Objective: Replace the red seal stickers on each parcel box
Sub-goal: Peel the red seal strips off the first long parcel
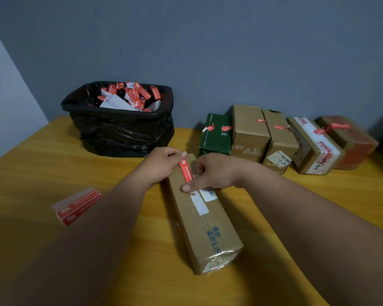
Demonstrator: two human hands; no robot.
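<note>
Red seal sticker [185, 170], held over long brown parcel box [202, 214] on wooden table [42, 164].
Left hand [161, 165] pinches its far end; right hand [210, 173] pinches the near end, thumb pressed to the box top.

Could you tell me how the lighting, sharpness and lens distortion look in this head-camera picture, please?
Head view: dim, even indoor light with soft shadows under the forearms; no strong glare beyond a faint sheen on the black bin bag. The long parcel box and red seal sticker are fairly sharp, while the sticker sheet and near forearms look blurred. Wide-angle bending splays the table edges outward.
</note>
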